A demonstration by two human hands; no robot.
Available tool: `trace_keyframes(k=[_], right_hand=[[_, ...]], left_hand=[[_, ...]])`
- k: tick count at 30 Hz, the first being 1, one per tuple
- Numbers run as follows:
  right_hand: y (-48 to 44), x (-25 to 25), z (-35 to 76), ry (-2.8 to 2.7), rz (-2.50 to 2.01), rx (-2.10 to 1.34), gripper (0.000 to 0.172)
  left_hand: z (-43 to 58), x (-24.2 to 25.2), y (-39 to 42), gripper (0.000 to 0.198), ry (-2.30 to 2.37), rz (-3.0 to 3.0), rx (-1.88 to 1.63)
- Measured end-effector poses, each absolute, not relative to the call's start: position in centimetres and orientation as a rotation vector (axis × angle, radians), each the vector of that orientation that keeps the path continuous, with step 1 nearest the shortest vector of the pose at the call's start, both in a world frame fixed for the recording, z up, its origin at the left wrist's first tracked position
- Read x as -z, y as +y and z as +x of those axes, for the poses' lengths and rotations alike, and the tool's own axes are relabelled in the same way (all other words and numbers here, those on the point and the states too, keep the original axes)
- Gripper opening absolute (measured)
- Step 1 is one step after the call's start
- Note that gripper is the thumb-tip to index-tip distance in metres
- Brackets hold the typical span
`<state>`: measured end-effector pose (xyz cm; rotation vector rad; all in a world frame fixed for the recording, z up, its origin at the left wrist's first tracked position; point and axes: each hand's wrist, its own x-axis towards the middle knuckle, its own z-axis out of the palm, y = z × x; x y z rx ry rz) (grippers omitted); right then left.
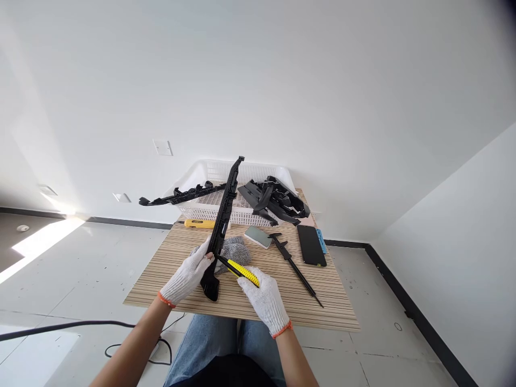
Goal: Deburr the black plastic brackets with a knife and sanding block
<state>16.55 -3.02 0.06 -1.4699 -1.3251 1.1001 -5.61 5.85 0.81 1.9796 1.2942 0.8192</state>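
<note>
My left hand (188, 276), in a white knit glove with an orange cuff, is closed around a long black plastic trim piece (224, 215). The piece slants away from me, its wide end low over the front of the table and its far end over the basket. In my gloved right hand (264, 296) is a yellow and black utility knife (243, 270). Its dark tip meets the trim piece beside my left fingers; whether it touches, I cannot tell. Behind the piece lies a crumpled grey cloth (236, 251).
A white plastic basket (201, 169) at the back holds several black plastic parts (278, 199); another long black part (181, 195) juts out left. On the wooden table (161, 274) lie a yellow knife (199, 223), a grey-green box (258, 236), a black caliper (294, 266) and a phone (312, 245).
</note>
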Motion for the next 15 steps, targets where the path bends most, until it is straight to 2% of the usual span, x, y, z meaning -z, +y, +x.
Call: trace_keyframes(k=[15], right_hand=[[-3.1, 0.1, 16.7, -1.379, -1.489, -1.036, 0.033]], left_hand=[[-5.3, -3.7, 5.2, 0.048, 1.028, 1.483, -0.881]])
